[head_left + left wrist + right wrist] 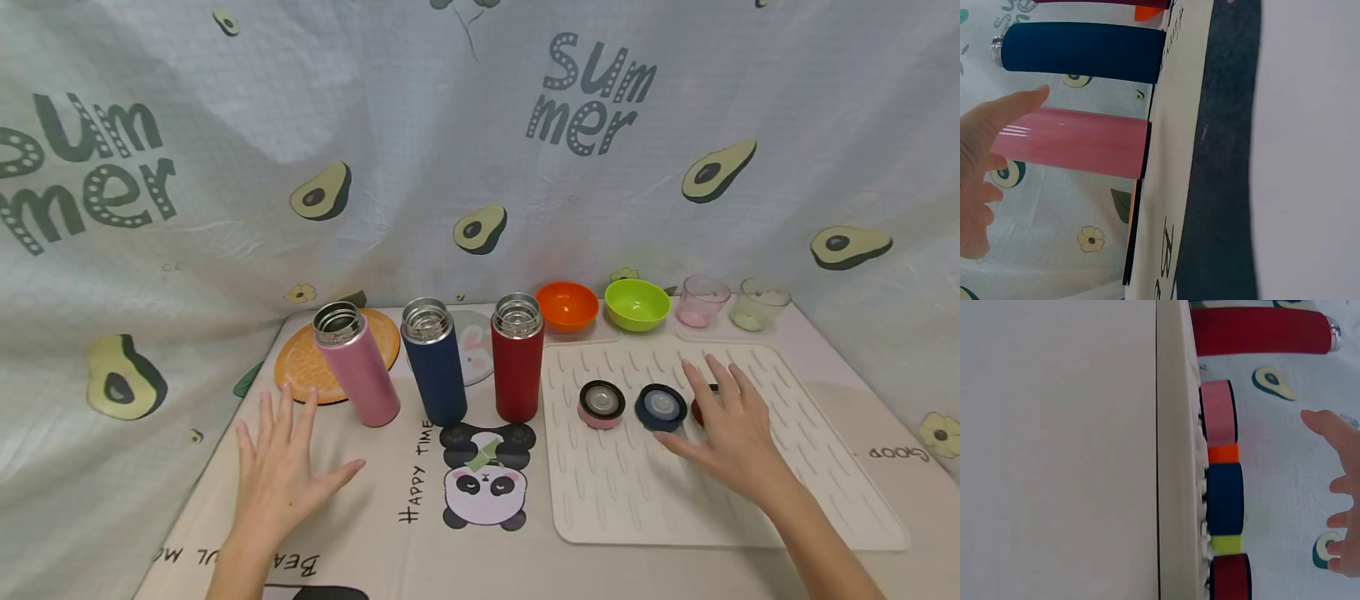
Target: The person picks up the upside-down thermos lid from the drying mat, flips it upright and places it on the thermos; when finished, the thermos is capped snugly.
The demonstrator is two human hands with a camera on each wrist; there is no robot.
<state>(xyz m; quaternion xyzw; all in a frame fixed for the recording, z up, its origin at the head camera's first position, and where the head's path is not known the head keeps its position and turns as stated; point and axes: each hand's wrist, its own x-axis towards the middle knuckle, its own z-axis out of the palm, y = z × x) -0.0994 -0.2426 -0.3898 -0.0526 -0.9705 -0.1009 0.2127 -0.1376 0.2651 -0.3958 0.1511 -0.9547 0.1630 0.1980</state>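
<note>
My left hand, fingers spread and holding nothing, hovers in front of the pink thermos bottle. Beside that bottle stand a navy blue bottle and a red bottle, all upright with bare steel mouths. Over the ribbed white mat my right hand spreads its fingers, also holding nothing. It partly covers the dark red lid. The navy lid lies just left of that hand, and the pink lid is farther left. In the right wrist view, my fingers are apart from the lids.
The white drying mat covers the table's right side. Behind it sit an orange bowl, a green bowl, a pinkish glass and a greenish glass. An orange-slice placemat lies behind the pink bottle. A printed cloth hangs at the back.
</note>
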